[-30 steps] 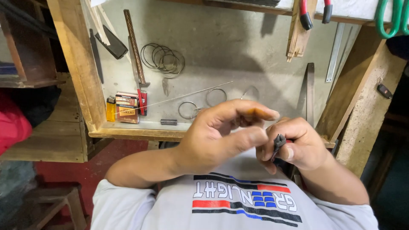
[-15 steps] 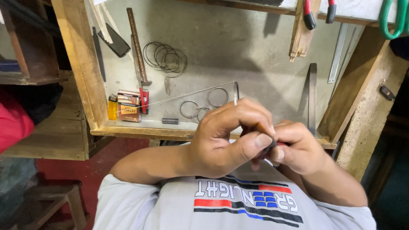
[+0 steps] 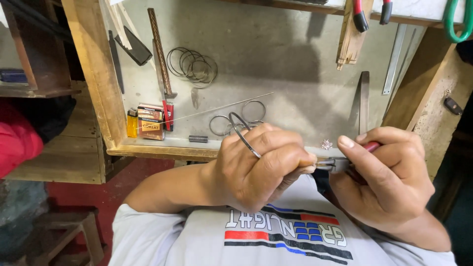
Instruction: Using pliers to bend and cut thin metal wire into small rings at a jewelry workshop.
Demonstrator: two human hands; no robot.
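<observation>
The person's left hand (image 3: pixel 256 167) is curled up, with its fingers pressed together. It pinches a thin metal ring (image 3: pixel 244 134) that sticks up over the knuckles. The right hand (image 3: pixel 389 182) is wrapped around small pliers with red handles (image 3: pixel 345 160). Its thumb lies flat on top and its other fingers are curled under. The tip of the pliers meets the left fingertips, right where the ring is held. Both hands are close together, just above the person's grey shirt (image 3: pixel 276 236) and in front of the edge of the workbench (image 3: pixel 295 59). On the bench lie more wire rings (image 3: pixel 192 66) in a pile, a few loose rings (image 3: pixel 253 111) near the hands, a long straight wire (image 3: pixel 221 106), a yellow lighter (image 3: pixel 132 123), a small red and white box (image 3: pixel 151 122) and a twisted metal rod (image 3: pixel 160 54).
</observation>
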